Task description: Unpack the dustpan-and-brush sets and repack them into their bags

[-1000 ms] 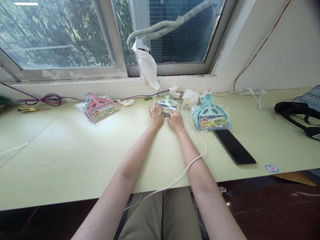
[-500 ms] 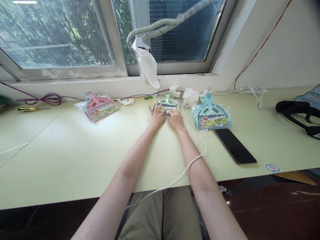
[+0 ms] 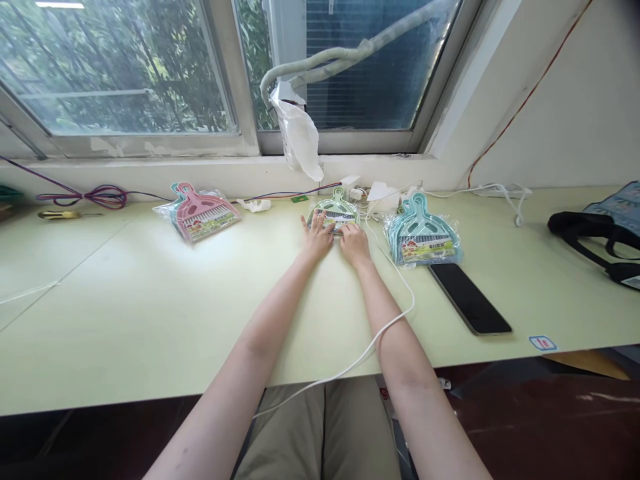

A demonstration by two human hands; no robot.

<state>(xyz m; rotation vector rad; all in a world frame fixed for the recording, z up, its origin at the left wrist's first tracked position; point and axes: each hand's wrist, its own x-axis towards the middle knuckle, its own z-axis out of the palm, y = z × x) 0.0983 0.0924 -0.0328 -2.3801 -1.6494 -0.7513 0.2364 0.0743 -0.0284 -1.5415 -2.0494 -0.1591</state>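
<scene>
A green dustpan and brush set [image 3: 340, 205] in clear wrap lies at the back middle of the pale green table [image 3: 150, 320]. My left hand [image 3: 317, 237] rests on its left front part with fingers spread. At its front right edge is my right hand [image 3: 354, 243], fingers lying against the package and slightly bent. Both hands touch the set, and they partly cover its front edge. To the left lies a wrapped pink set [image 3: 200, 212] with a blue-green one under it. Wrapped light blue sets [image 3: 423, 230] lie to the right.
A black phone [image 3: 470, 298] lies at the right, near the light blue sets. A white cable [image 3: 370, 347] crosses my right forearm. A screwdriver [image 3: 60, 215] and bundled wires [image 3: 105, 197] are at the back left, a black strap [image 3: 583, 223] at far right.
The camera view has shifted slightly. Both hands stay on the green set, and nothing on the table has visibly moved.
</scene>
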